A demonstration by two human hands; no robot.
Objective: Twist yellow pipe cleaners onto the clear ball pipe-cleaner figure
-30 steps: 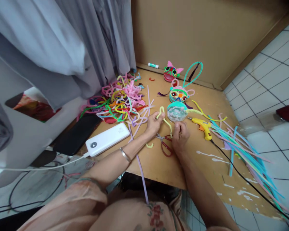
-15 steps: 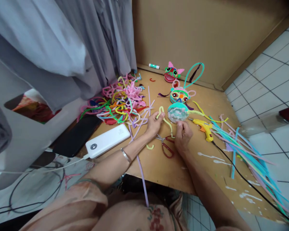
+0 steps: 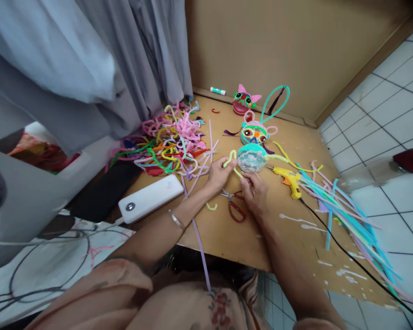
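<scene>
Between my hands is a pale yellow pipe cleaner point(image 3: 238, 173), bent into a narrow loop at its upper end. My left hand point(image 3: 221, 174) is closed on it just below the loop. My right hand point(image 3: 255, 189) pinches the lower stretch, close to the left fingertips. Under and between the hands lie red-handled scissors point(image 3: 236, 211), partly covered by the right hand. Just beyond my fingers sits a round, clear piece with a turquoise rim point(image 3: 252, 158). A short yellow pipe cleaner offcut point(image 3: 211, 207) rests below my left hand.
A yellow glue gun point(image 3: 289, 180) lies at right, its black cord trailing off. Beyond it is a bundle of pipe cleaners point(image 3: 347, 215). Two decorated animal heads, one pink-eared point(image 3: 242, 101), stand behind. At left are a tangled pipe-cleaner heap point(image 3: 179, 137), a white power bank point(image 3: 151, 198) and a glue stick point(image 3: 218, 90).
My right hand has moved up and left toward my left hand and now pinches the yellow pipe cleaner's lower stretch. Less of its length shows between the hands.
</scene>
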